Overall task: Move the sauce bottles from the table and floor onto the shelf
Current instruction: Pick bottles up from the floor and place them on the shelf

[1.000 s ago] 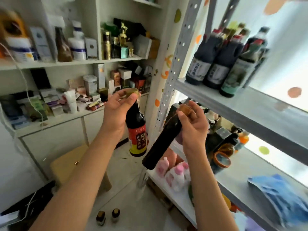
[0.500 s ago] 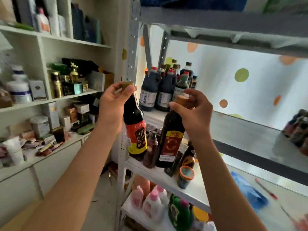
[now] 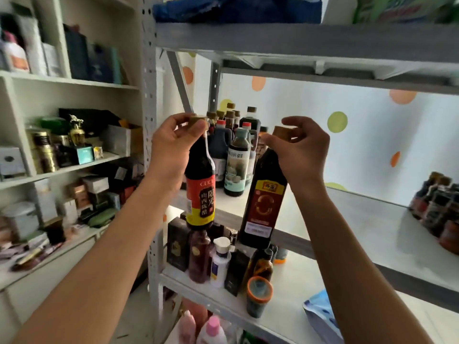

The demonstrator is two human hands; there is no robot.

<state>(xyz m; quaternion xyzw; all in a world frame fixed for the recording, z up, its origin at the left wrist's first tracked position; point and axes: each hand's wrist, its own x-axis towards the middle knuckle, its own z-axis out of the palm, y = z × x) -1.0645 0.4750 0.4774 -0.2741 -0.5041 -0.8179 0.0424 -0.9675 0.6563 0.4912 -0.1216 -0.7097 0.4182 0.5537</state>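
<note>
Both necks hidden: left hand (image 3: 173, 142) grips vinegar bottle (image 3: 200, 192), right hand (image 3: 301, 150) soy bottle (image 3: 263, 202).

Two hands are up in front of the grey metal shelf (image 3: 372, 219), the left hand (image 3: 173, 142) and the right hand (image 3: 301, 145), each gripping one dark sauce bottle by the neck: a yellow-and-red-labelled bottle (image 3: 200, 192) and a red-labelled bottle (image 3: 263, 197). At the shelf's back left stands a cluster of bottles (image 3: 234, 145), too overlapped to count exactly.
</note>
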